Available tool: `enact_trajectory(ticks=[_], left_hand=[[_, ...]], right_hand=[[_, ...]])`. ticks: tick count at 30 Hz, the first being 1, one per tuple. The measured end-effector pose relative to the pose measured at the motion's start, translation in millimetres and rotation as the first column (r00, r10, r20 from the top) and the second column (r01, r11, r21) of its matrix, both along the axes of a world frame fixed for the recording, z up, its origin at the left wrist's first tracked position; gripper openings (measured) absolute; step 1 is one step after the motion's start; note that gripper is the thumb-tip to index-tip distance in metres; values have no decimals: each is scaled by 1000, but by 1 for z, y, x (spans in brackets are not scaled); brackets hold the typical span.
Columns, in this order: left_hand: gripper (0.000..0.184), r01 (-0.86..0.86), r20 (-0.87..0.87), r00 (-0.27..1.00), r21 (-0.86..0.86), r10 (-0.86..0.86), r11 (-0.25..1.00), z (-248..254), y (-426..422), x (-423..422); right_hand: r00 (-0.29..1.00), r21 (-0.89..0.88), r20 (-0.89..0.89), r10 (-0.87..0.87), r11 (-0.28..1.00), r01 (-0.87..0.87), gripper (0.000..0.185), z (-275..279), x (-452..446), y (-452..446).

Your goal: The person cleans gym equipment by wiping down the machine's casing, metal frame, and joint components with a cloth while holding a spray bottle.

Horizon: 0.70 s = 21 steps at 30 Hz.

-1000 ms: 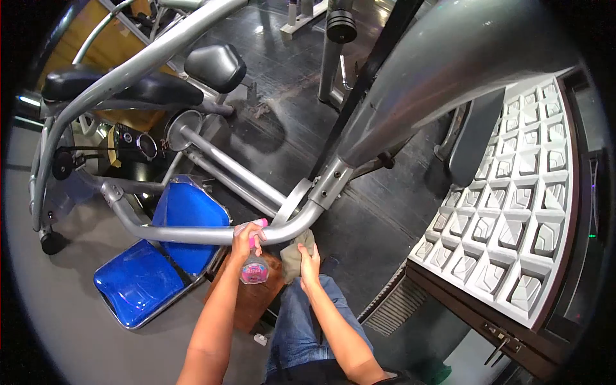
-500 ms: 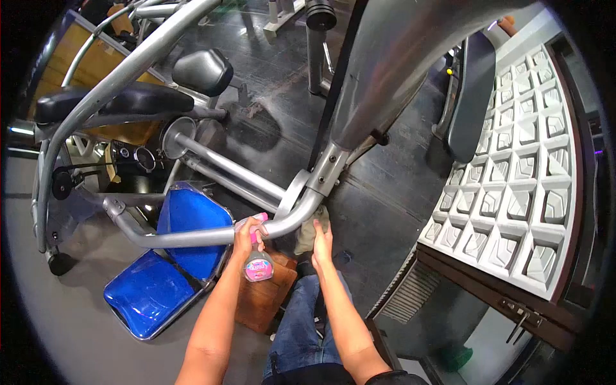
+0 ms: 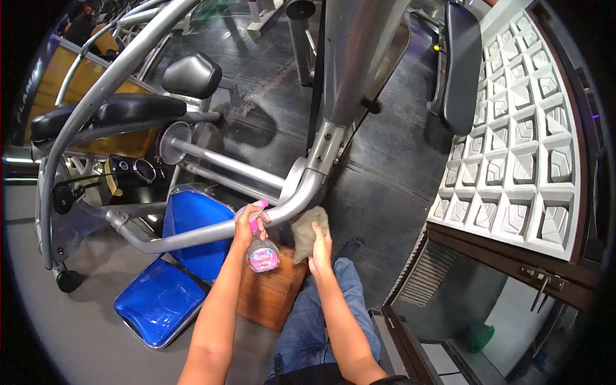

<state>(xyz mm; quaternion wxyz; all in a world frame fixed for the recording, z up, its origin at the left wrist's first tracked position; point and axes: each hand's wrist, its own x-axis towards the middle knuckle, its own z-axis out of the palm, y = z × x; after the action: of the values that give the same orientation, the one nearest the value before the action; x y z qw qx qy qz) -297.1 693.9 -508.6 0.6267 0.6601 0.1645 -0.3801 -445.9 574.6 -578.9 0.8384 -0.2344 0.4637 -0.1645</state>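
My left hand (image 3: pixel 246 228) is wrapped round the pink neck of a clear spray bottle (image 3: pixel 262 256) with a pink label, held upright in front of a curved silver tube (image 3: pixel 192 239). A greyish-green cloth (image 3: pixel 307 232) is gripped in my right hand (image 3: pixel 320 249), just right of the tube's bend. The cloth hangs bunched beside the thumb, and some of the fingers are hidden behind it. Below the bottle a brown wooden surface (image 3: pixel 273 292) shows.
A blue folding chair (image 3: pixel 160 301) stands at the lower left. Black padded gym equipment (image 3: pixel 138 109) is at the upper left, and a black bench (image 3: pixel 462 70) at the upper right. A white textured panel (image 3: pixel 513 147) with a dark frame lines the right side.
The view has shifted, so the panel and bench sit further left. The cloth, partly behind the tube and my right hand before, now shows more fully. Both hands keep their holds.
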Motion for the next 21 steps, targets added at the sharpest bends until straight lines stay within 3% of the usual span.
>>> enact_trajectory(ticks=[4,6,10,12,13,14,16,17,18,21], left_hand=[[43,18,-9,1000,-80,-19,997,12,15,1],[44,-25,78,996,-106,34,994,16,32,4],[57,-80,79,993,-50,83,996,12,70,18],[62,-103,49,993,-64,106,993,11,77,21],[64,-62,30,998,-52,64,997,11,79,23],[65,-22,10,1000,-40,23,999,11,81,24],[66,-44,29,999,-57,46,997,7,81,23],[66,-45,29,999,-48,46,998,5,81,22],[65,-45,30,998,-41,46,998,5,80,20],[62,-38,67,997,-14,38,999,5,79,16]], right_hand=[[997,-54,72,-14,998,18,51,7,11,-5],[999,-205,-29,33,978,-38,56,-9,19,18],[997,-72,-71,-32,997,27,66,31,27,66],[931,-92,-322,171,973,-211,72,42,21,82],[974,-118,-211,86,987,-113,60,33,25,96],[973,-116,-212,94,986,-120,60,29,20,97],[918,75,-330,221,975,-208,57,80,21,76],[996,90,-53,66,994,-61,54,30,11,85],[992,100,-123,-4,995,17,53,36,12,78],[986,5,-102,-133,991,134,54,34,18,51]])
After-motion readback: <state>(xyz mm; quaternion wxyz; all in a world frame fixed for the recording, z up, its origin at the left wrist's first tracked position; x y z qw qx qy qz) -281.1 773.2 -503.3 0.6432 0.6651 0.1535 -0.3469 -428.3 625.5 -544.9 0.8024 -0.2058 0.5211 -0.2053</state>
